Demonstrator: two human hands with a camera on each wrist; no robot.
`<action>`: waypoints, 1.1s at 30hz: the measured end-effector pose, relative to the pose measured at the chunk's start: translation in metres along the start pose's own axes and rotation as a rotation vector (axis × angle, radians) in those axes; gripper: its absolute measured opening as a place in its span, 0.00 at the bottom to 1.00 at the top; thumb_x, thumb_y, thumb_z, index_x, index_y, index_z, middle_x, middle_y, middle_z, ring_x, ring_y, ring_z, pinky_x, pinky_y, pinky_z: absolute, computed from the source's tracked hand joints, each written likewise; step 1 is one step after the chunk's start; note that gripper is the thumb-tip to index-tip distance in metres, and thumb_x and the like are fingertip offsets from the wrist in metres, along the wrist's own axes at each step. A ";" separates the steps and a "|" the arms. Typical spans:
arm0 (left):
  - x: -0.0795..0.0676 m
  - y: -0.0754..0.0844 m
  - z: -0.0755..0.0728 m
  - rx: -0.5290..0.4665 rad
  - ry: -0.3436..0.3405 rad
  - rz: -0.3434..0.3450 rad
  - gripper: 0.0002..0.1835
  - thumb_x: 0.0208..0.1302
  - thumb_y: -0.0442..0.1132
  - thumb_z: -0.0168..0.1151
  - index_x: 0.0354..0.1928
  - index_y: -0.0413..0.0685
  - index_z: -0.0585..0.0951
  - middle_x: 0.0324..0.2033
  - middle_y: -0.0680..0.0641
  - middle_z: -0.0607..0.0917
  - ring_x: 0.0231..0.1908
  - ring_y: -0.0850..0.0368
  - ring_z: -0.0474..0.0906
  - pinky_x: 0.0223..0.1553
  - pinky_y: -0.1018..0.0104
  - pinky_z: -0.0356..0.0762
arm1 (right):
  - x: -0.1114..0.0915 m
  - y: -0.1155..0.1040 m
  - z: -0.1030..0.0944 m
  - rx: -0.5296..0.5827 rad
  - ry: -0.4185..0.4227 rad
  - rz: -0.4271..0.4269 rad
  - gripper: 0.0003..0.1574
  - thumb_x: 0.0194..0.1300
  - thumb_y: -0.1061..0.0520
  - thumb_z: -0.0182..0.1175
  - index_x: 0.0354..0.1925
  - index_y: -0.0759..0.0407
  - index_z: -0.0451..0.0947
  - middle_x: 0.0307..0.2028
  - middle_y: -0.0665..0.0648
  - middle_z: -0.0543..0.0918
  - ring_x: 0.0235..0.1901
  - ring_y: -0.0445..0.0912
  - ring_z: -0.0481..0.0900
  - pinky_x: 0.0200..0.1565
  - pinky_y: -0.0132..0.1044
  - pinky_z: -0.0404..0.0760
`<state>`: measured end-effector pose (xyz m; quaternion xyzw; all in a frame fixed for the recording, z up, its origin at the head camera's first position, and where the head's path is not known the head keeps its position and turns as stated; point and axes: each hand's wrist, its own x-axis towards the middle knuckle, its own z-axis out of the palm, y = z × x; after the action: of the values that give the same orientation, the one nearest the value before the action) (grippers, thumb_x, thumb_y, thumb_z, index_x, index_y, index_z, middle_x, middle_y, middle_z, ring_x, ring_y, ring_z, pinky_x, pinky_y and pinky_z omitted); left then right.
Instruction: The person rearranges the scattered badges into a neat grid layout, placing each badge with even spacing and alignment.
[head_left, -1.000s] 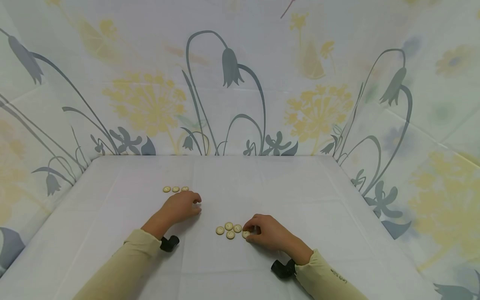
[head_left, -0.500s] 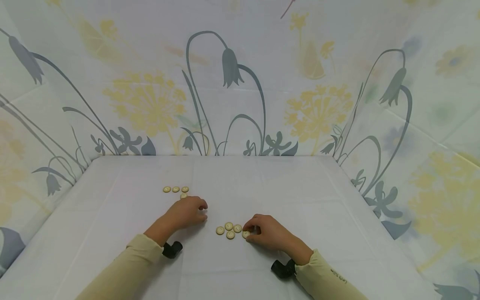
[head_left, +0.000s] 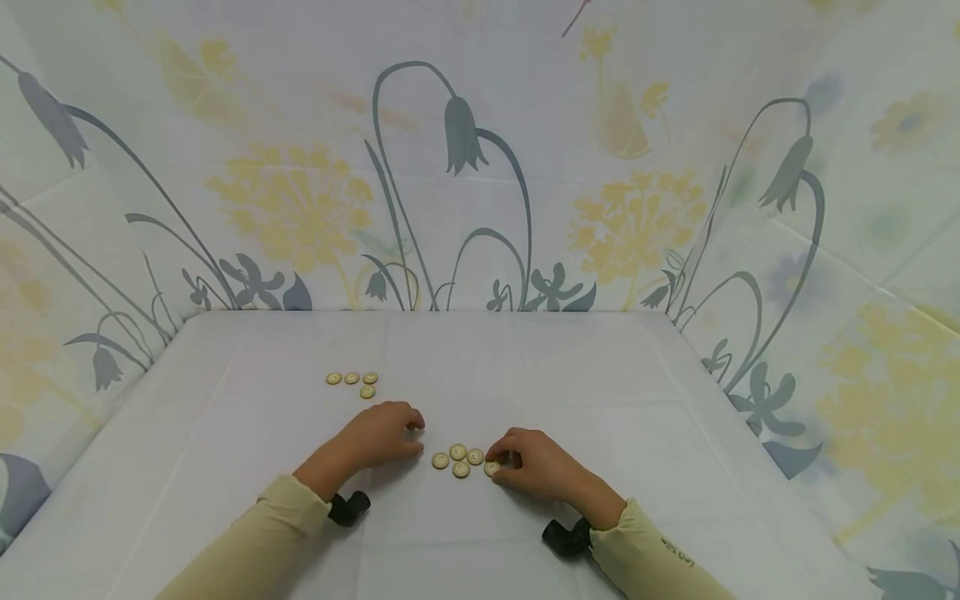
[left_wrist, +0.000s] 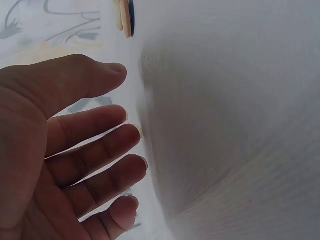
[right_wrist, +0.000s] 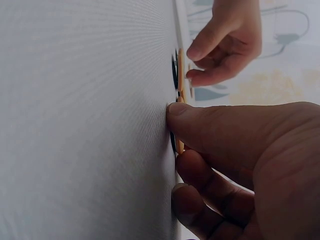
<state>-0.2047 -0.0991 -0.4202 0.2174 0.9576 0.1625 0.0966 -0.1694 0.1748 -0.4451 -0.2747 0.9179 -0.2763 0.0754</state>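
Observation:
My right hand (head_left: 542, 467) pinches a round cream button (head_left: 491, 469) by its edge between thumb and fingers. In the right wrist view this button (right_wrist: 180, 142) stands out as a thin disc lying low at the white cloth. Several matching buttons (head_left: 461, 470) lie flat just to its left in a loose cluster. My left hand (head_left: 381, 437) hovers left of that cluster with nothing in it. Thumb and fingers are apart and loosely bent in the left wrist view, with button edges (left_wrist: 125, 17) beyond the thumb.
Farther back on the left, three buttons (head_left: 352, 378) form a row, and a single button (head_left: 367, 391) lies in front of the row's right end. White cloth covers the table (head_left: 600, 375). A flower-printed curtain (head_left: 480, 167) encloses its back and sides.
My left hand has moved right and toward me, from the far row to beside the near cluster, uncovering the button in front of the row. The right hand has stayed in place.

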 end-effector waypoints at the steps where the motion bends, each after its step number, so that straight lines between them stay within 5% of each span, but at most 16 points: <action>1: 0.000 0.001 0.001 0.003 -0.003 0.002 0.16 0.57 0.44 0.69 0.46 0.48 0.84 0.39 0.53 0.84 0.44 0.55 0.79 0.50 0.56 0.76 | 0.000 0.000 0.000 -0.001 0.000 0.000 0.13 0.59 0.54 0.67 0.44 0.50 0.84 0.36 0.42 0.79 0.32 0.33 0.70 0.36 0.28 0.72; 33: -0.007 0.024 0.009 0.004 -0.025 0.129 0.14 0.55 0.45 0.70 0.42 0.48 0.85 0.37 0.53 0.80 0.38 0.57 0.77 0.47 0.57 0.76 | 0.000 0.001 0.001 0.008 0.003 0.008 0.13 0.59 0.53 0.68 0.45 0.50 0.84 0.36 0.42 0.79 0.31 0.34 0.70 0.35 0.28 0.72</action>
<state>-0.1867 -0.0793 -0.4196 0.2808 0.9406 0.1638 0.0975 -0.1701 0.1749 -0.4463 -0.2703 0.9180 -0.2800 0.0764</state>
